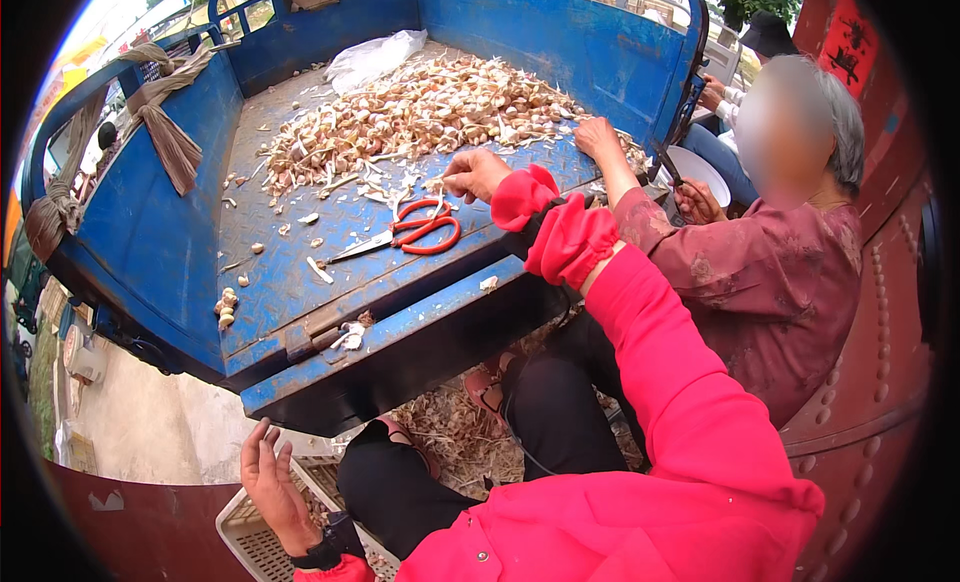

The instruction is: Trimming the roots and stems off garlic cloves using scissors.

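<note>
My right hand is over the blue metal truck bed, its fingers bent beside loose garlic scraps. Whether it pinches a piece is unclear. Just below it lie red-handled scissors, the blades pointing left. Behind them spreads a large heap of garlic with short cut stems. My left hand hangs at the lower left with fingers apart and nothing in it. It is above a pale plastic crate that holds some garlic.
A co-worker sits at my right, one hand at the heap's edge, the other hand near a dark tool and a white basin. A clear plastic bag lies behind the heap. The tailgate hangs above my knees; garlic waste covers the ground.
</note>
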Tool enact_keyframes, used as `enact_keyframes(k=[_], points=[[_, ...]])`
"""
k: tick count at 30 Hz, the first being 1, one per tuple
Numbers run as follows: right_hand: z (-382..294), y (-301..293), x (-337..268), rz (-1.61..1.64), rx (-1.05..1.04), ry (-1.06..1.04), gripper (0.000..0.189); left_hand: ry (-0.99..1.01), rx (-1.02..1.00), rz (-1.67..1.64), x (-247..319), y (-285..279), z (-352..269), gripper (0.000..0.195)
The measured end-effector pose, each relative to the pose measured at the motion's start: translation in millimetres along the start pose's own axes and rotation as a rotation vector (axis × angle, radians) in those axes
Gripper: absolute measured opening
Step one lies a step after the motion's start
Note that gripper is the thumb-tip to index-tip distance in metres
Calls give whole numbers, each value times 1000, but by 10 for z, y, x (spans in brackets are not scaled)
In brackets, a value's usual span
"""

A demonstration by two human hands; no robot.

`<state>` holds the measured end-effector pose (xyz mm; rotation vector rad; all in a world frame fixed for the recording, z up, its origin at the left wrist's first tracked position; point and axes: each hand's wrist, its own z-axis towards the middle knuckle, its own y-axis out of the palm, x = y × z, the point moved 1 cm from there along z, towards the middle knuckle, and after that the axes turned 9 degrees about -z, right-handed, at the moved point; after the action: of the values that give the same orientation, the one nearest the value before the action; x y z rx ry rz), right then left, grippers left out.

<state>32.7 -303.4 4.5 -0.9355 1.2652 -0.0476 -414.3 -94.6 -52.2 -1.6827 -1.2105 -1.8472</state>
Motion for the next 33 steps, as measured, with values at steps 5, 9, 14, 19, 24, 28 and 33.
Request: enact_keyframes(k=[5,9,14,19,24,28,33], points=[[-736,524,-584,-159,-125,-729,22,-575,-627,-851,-283,1821,511,52],[39,224,-360,-368,95,-425,25,-760,-417,-1087,-546,2228,913,35],[1420,-308,410,-770,234,-21,16,-598,-327,-899,-687,2146,1051,24],[1767,-8,667,-999,193,-190,18,-403,-386,-730,-649,2201,1105,19],[1423,138,357,-820,-63,-142,12,-420,-430,-646,-660,2221,1063,15],[675,269,20,25,-268,-37,12,-288,-416,-587,-701,2235,1042,15],[-182,495,-410,4,-108,-260,15,-104,-404,-586,-711,2361,1001,25]])
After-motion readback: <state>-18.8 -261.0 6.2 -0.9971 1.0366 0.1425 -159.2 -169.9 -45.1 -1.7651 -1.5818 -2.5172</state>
